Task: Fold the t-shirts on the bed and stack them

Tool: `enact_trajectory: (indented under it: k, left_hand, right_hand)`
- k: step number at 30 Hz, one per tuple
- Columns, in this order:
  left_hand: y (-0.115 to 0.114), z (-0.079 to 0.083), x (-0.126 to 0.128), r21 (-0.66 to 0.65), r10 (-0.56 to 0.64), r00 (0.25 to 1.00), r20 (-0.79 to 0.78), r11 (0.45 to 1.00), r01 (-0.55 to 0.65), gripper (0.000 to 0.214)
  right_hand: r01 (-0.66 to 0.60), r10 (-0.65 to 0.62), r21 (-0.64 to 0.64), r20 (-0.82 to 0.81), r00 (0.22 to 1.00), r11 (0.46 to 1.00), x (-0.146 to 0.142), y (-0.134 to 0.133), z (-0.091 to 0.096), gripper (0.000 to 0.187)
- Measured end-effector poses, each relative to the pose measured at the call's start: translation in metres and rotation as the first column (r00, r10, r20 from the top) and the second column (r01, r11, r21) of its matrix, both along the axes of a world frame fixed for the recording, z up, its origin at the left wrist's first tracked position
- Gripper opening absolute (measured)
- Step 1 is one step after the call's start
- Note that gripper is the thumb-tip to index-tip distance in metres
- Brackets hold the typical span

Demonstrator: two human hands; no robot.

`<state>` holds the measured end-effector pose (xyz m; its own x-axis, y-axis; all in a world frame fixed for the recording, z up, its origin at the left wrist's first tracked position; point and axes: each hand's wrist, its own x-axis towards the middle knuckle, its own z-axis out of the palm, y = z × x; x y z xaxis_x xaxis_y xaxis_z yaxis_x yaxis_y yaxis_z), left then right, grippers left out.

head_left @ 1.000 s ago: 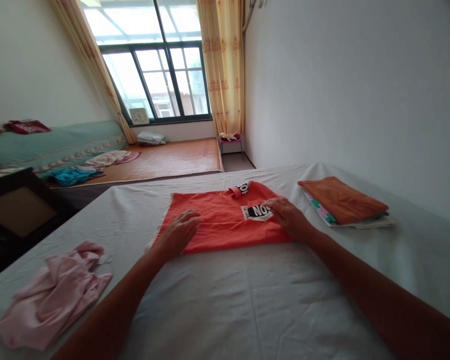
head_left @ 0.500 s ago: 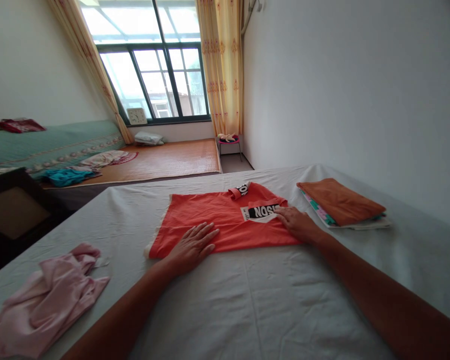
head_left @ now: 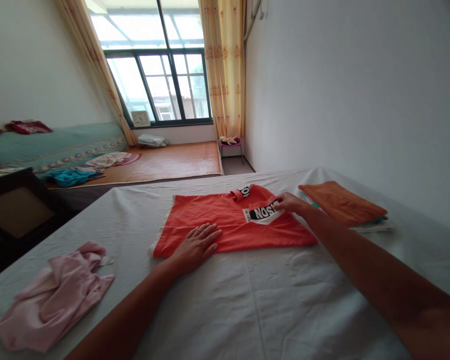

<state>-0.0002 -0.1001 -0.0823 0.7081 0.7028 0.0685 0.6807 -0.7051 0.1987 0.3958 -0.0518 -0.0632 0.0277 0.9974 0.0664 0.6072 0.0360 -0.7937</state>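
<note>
An orange T-shirt (head_left: pixel 225 215) with black-and-white lettered patches lies folded on the white-covered surface in front of me. My left hand (head_left: pixel 198 244) rests flat on its lower left part, fingers spread. With fingers drawn together, my right hand (head_left: pixel 289 203) pinches the shirt's fabric at the right, beside the sleeve with the lettered band. The fingertips of that hand are partly hidden against the cloth.
A crumpled pink garment (head_left: pixel 56 300) lies to the left. On the right is a stack of folded clothes (head_left: pixel 341 202), brown on top. Beyond the white sheet (head_left: pixel 217 310) stand a bed with a brown mat (head_left: pixel 172 162) and a small pink stool (head_left: pixel 230 142).
My right hand has moved up and away from me, from lying flat on the shirt to pinching its fabric. The left hand stays in place. The view has shifted slightly.
</note>
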Motion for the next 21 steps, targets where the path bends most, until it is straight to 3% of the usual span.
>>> enact_trajectory:
  k: [2,5,8,13,17,21]
  left_hand:
    - [0.001,-0.001,0.0,0.002,-0.005,1.0,0.007,1.0,0.005,0.05]
    - [0.002,-0.004,-0.001,0.021,-0.019,1.0,0.025,1.0,0.018,0.05]
    - [0.004,-0.004,-0.002,0.021,-0.028,0.999,0.035,0.999,0.027,0.049]
    - [0.011,0.006,0.009,0.012,-0.008,0.992,0.125,1.0,0.006,0.043]
    - [0.024,0.017,0.044,0.037,0.032,0.979,0.202,0.999,-0.04,0.039]
    - [0.042,0.02,0.098,-0.019,0.139,0.968,0.207,0.99,-0.138,0.038]
  right_hand:
    - [-0.058,0.057,0.001,-0.214,0.975,0.998,-0.001,-0.001,0.008,0.031]
    - [0.015,-0.013,0.003,-0.4,0.916,1.0,-0.003,-0.004,0.012,0.032]
    - [0.093,-0.111,-0.073,-0.31,0.944,0.993,-0.006,-0.005,0.002,0.027]
    - [0.096,-0.113,-0.102,-0.181,0.977,0.99,-0.005,-0.003,-0.02,0.036]
    - [0.11,-0.107,0.017,-0.107,0.988,0.994,0.001,-0.005,-0.029,0.048]
    - [0.044,-0.053,0.179,0.044,0.998,0.983,0.006,-0.009,-0.035,0.02]
